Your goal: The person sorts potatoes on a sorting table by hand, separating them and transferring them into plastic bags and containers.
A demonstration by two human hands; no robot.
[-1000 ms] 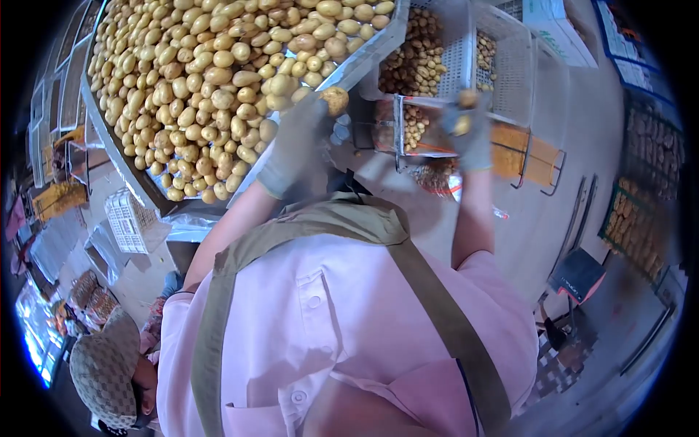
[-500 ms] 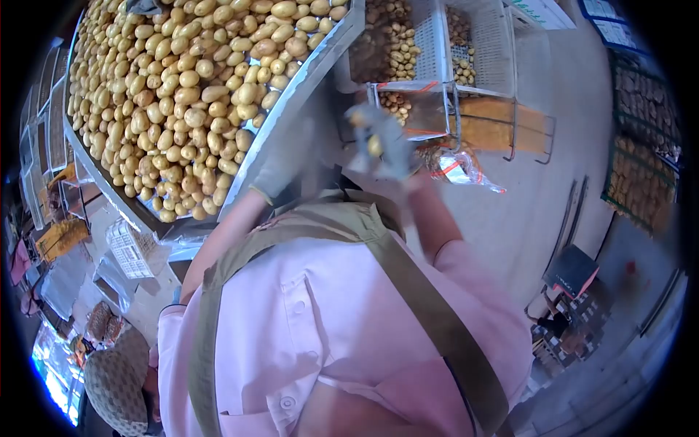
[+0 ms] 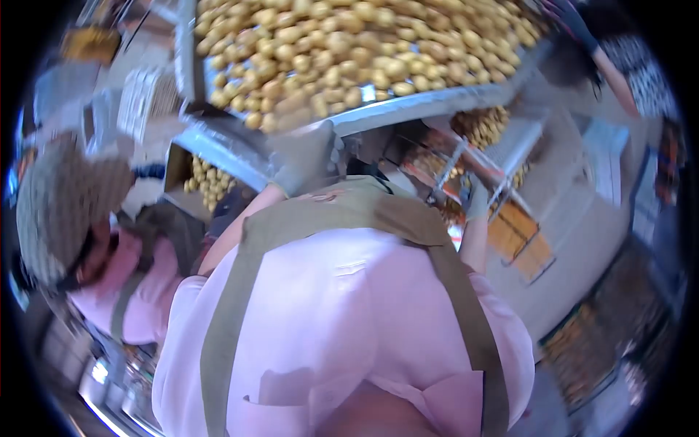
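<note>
Many yellow potatoes point(image 3: 342, 54) lie in a wide metal-edged tray point(image 3: 429, 100) in front of me. My left hand point(image 3: 302, 156), in a pale grey work glove, is at the near edge of this tray, just below the potatoes. Motion smears its fingers, and I cannot make out whether anything is in them. My right hand point(image 3: 478, 202), also gloved, reaches down beside a wire-framed rack point(image 3: 502, 191) with potato crates. Blur and the rack's frame hide its fingers.
At left, a person in a patterned hat point(image 3: 54, 207) stands close, near a box of potatoes point(image 3: 207, 182). Another person's arm point(image 3: 615, 80) reaches to the tray at upper right. An orange-yellow panel point(image 3: 515, 237) sits beneath the rack; white crates point(image 3: 149, 98) stand at left.
The view has swung, so the tray lies straighter ahead and both other people show more. My right hand, earlier raised with potatoes in it, has dropped beside the rack. My left stays near the tray edge.
</note>
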